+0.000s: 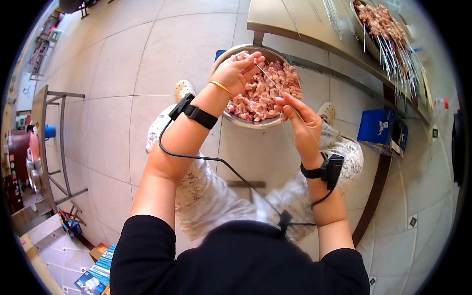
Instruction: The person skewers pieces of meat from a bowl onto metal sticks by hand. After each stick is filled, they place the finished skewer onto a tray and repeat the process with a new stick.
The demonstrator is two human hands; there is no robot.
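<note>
Over a metal basin [263,124] heaped with raw meat pieces [268,93], my left hand [238,71] is closed at the fingertips. It pinches what looks like a small piece of raw meat, mostly hidden by the fingers, at the far end of a thin metal skewer [269,77]. My right hand [302,123] grips that skewer between thumb and fingers at the basin's near right side. The skewer slants from the left fingertips down to the right hand, and its rear part runs on past the palm.
A metal table [309,29] at the upper right bears a container of skewered meat [381,24] with many skewer ends sticking out, plus loose skewers [332,17]. A blue box [381,130] stands on the floor below it. Cables run from both wrist straps. A metal-framed table [61,142] stands left.
</note>
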